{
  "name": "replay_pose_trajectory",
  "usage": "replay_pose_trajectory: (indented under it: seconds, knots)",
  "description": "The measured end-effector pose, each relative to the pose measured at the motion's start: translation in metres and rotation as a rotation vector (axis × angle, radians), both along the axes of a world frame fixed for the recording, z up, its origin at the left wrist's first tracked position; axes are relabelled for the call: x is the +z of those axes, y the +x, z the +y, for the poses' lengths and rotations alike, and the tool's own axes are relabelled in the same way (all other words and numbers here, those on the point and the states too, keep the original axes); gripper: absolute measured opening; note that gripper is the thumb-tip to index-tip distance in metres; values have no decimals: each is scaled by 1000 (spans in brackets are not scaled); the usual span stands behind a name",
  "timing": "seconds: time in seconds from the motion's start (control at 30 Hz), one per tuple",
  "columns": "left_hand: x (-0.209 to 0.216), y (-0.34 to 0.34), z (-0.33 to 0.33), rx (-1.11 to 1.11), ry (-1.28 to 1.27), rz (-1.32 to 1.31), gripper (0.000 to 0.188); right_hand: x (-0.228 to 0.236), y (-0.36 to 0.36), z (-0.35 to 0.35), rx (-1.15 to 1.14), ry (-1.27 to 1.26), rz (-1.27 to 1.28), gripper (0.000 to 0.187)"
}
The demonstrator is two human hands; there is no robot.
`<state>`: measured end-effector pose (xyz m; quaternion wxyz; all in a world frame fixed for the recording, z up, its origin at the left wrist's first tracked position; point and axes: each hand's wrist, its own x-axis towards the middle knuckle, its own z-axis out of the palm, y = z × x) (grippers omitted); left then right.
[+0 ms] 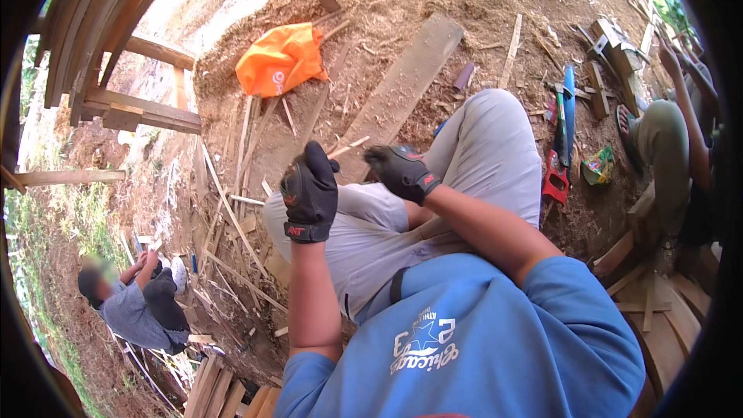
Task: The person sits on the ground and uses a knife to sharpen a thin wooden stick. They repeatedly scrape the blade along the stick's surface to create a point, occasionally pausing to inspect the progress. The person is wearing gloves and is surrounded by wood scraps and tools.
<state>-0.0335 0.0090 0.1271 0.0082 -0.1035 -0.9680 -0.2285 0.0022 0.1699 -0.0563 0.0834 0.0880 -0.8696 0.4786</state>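
My left hand [311, 192], in a dark work glove, is raised over my crossed legs with its fingers closed. A thin, pale wooden stick [350, 147] sticks out from its fingers toward the other hand. Just to the right, my right hand [402, 172] wears a matching glove and is curled closed, palm down, above my lap. Whatever it grips is hidden beneath the fingers. A small gap separates the two hands, and the far end of the stick comes close to the right glove.
Beyond my hands lie a wide plank [410, 81] and an orange bag [281, 60]. A red-handled saw [555, 178] and a green packet [597, 165] lie to the right, near another person [669, 147]. A second person [143, 306] sits at left, below a wooden frame [143, 112]. Wood strips litter the dirt.
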Motion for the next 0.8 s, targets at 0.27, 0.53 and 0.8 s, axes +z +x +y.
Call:
replay_pose_trajectory:
  seconds: [0.27,0.53,0.8]
  knots:
    - [-11,-4,-13,-38,-167,49,55,18,-12,3,20,-78,-248,35]
    - [8,-15,-27,0,-100,-106,72,11,-13,-8,-25,21,-229,36]
    - [7,-11,-21,8,-90,-138,69,-11,-23,9,71,86,-180,32]
